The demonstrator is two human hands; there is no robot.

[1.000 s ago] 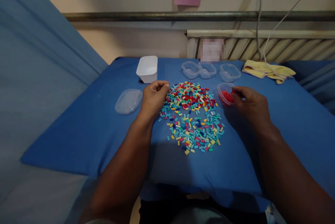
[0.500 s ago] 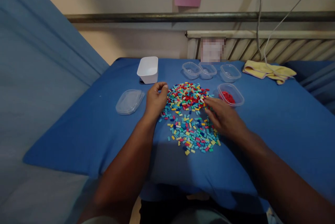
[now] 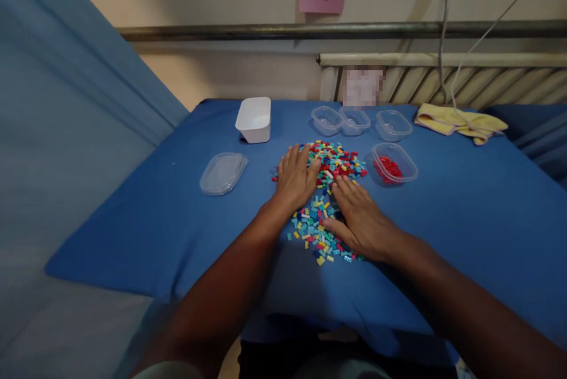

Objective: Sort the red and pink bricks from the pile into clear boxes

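Observation:
A heap of small toy building bricks [image 3: 339, 160] in red, turquoise, yellow, blue and white lies on the blue cloth. Closer to me is a looser spread of mostly turquoise and yellow bricks [image 3: 312, 228]. My left hand [image 3: 296, 177] rests flat on the heap's left side, fingers stretched out and thumb apart. Over the right side of the nearer spread lies my right hand [image 3: 361, 216], palm down, its fingertips at the heap's near edge. Both hands cover some bricks, and I see none gripped. Red bricks [image 3: 388, 168] sit in a clear plastic tub [image 3: 410, 173] right of the heap.
Behind the heap stand three more clear tubs [image 3: 326, 122]. A white box [image 3: 254, 121] is at the back left, with stacked clear lids [image 3: 222, 173] in front of it. A yellow cloth [image 3: 458, 122] with a cable across it lies back right, by the radiator [image 3: 425, 75].
My left hand has moved right and spread from a curled pose onto the heap. My right hand has shifted nearer and slightly left, flattening over the loose bricks.

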